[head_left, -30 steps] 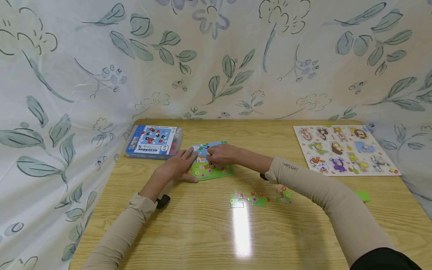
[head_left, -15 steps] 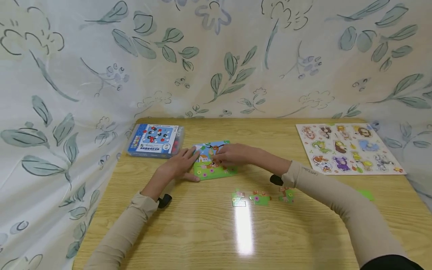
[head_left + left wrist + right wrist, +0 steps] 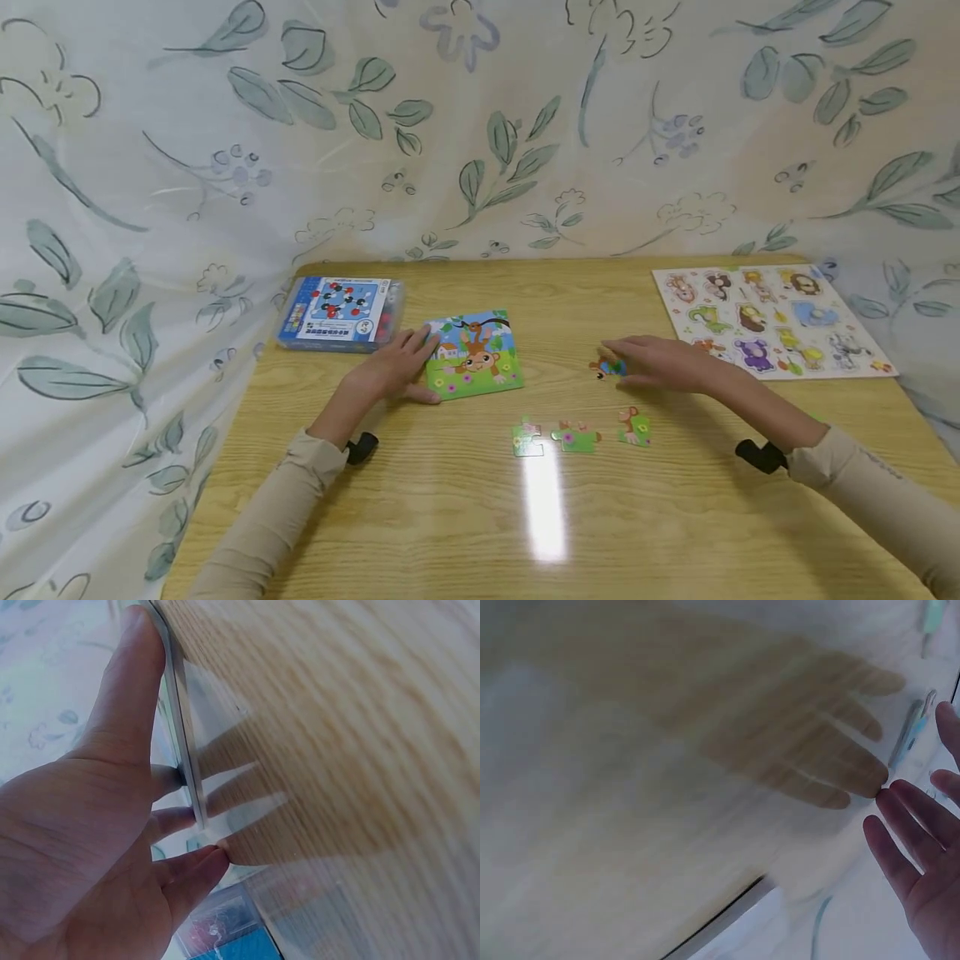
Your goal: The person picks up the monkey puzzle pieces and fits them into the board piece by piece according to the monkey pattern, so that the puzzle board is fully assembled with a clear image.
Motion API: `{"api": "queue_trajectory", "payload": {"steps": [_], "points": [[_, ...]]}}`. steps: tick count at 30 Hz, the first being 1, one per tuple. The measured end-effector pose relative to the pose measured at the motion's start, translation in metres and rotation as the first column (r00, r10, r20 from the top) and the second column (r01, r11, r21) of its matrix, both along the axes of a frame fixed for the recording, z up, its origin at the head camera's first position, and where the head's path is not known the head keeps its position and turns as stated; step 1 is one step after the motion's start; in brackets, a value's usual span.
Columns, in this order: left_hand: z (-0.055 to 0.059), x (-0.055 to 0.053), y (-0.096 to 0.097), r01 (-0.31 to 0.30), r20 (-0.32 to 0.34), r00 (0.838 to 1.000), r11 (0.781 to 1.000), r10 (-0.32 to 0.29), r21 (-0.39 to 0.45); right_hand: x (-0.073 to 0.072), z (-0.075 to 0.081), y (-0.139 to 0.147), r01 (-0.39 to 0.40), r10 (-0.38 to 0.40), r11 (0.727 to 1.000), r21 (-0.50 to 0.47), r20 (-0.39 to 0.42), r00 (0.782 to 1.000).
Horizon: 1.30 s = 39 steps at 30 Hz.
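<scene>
A square picture puzzle board [image 3: 474,354] with an upside-down monkey lies left of the table's middle. My left hand [image 3: 386,367] rests at its left side, fingers on the edge and thumb by the near corner. The left wrist view shows the board's edge beside the thumb [image 3: 131,690]. Farther right, my right hand [image 3: 663,362] has its fingers stretched over a blue and brown jigsaw piece [image 3: 607,368], partly covered by them. Three more jigsaw pieces lie nearer: a green and pink one [image 3: 527,438], a green one [image 3: 576,438] and one with a monkey [image 3: 634,427].
A clear-sided box [image 3: 341,312] with a molecule picture stands at the back left. An animal picture board [image 3: 772,325] lies at the back right, close to my right hand. Floral cloth [image 3: 480,150] hangs behind the table [image 3: 420,517]. Light glares on the tabletop.
My right hand has left the puzzle board and moved right to the blue and brown jigsaw piece, uncovering the board's monkey picture. The left hand has stayed at the board's left edge.
</scene>
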<state>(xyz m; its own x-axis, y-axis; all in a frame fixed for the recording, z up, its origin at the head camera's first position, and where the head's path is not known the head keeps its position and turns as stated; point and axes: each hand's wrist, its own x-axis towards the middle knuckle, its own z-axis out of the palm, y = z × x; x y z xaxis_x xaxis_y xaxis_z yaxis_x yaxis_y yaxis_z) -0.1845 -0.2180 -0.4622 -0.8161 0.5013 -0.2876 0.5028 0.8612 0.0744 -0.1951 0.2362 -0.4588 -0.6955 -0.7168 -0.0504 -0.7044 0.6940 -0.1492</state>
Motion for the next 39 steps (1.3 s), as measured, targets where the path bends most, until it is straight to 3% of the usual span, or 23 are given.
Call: {"api": "queue_trajectory", "payload": {"steps": [5, 12, 39], "points": [[0.000, 0.000, -0.003, -0.001, -0.007, 1.000, 1.000, 0.001, 0.014, 0.007, 0.000, 0.013, 0.043, -0.044, 0.999, -0.016, -0.025, 0.999], [0.000, -0.001, -0.003, -0.002, 0.009, 1.000, 1.000, 0.002, 0.019, 0.010, 0.003, 0.015, 0.034, -0.035, 0.999, -0.016, -0.041, 0.999], [0.003, 0.004, 0.000, 0.010, 0.003, 1.000, 1.000, -0.010, 0.013, 0.013, -0.009, 0.002, -0.024, 0.023, 1.000, -0.005, -0.159, 0.987]]}}
